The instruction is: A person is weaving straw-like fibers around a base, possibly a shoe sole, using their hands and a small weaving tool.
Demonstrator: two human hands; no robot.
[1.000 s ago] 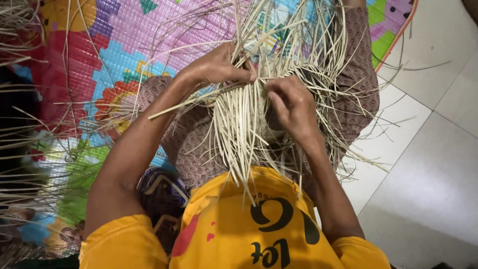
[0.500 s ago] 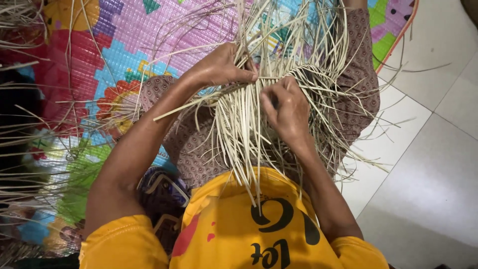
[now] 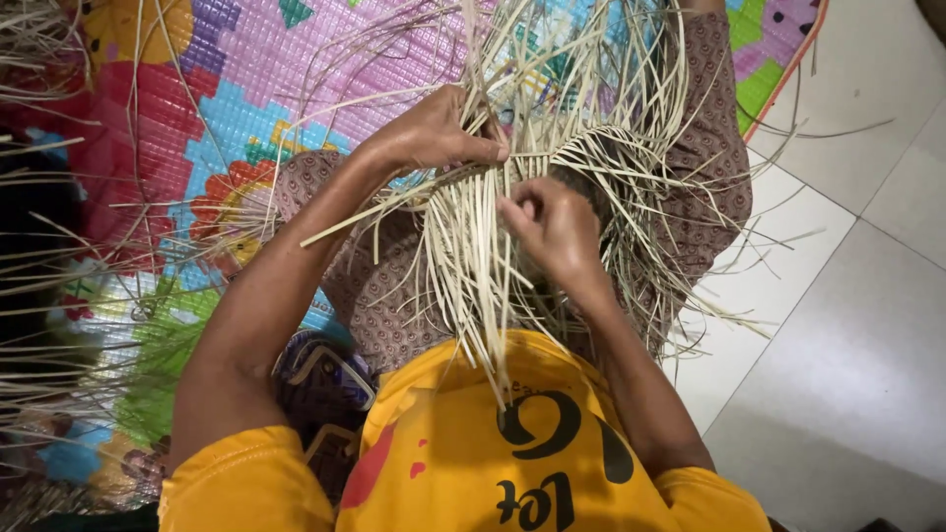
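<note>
We see our left hand (image 3: 434, 133) curled over the far left part of a bundle of pale straw strips (image 3: 473, 266), the fingers pinched shut on a few strands near the middle of the work. Our right hand (image 3: 552, 227) sits just to the right and nearer to us, closed in a loose fist around other strands. The strips lie over our lap, fanning out far and to the right, with their near ends hanging down onto our yellow shirt (image 3: 463, 463). Under them is a brown patterned cloth (image 3: 709, 167) over our legs. A bright patchwork mat (image 3: 227, 108) covers the floor on the left, and pale floor tiles (image 3: 847, 325) lie on the right.
</note>
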